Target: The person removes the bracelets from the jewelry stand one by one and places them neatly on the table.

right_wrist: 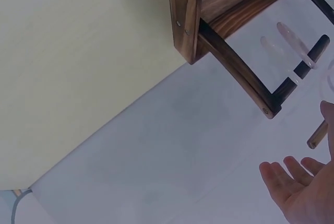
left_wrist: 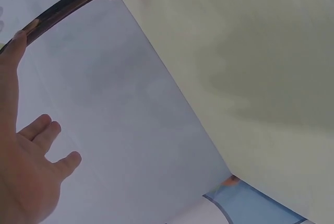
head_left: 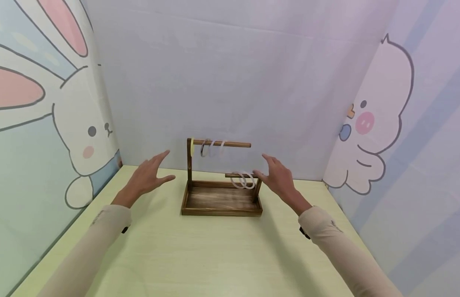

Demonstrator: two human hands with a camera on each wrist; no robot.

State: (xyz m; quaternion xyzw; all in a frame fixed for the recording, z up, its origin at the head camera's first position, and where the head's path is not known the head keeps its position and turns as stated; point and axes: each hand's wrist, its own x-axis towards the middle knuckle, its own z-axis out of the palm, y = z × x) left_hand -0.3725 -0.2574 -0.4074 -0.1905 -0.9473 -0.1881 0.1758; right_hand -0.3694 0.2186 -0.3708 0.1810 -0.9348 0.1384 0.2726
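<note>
A dark wooden stand (head_left: 221,212) with a tray base stands on the table, one post at each side. From its upper bar (head_left: 239,144) hang several bangles: a yellow bangle (head_left: 192,147) by the left post, a dark one (head_left: 203,148), a lavender one (head_left: 212,147) and a pale one (head_left: 222,148). Two whitish bangles (head_left: 248,181) hang on the lower bar. My left hand (head_left: 145,177) hovers left of the stand, fingers extended, thumb apart, holding nothing. On the other side, my right hand (head_left: 279,175) is spread near the lower bar's post (right_wrist: 237,70), holding nothing.
The pale yellow table (head_left: 200,255) meets a plain light curtain (head_left: 230,82) behind the stand. Side panels carry a cartoon rabbit (head_left: 77,132) on the left and a white cartoon character (head_left: 386,95) on the right.
</note>
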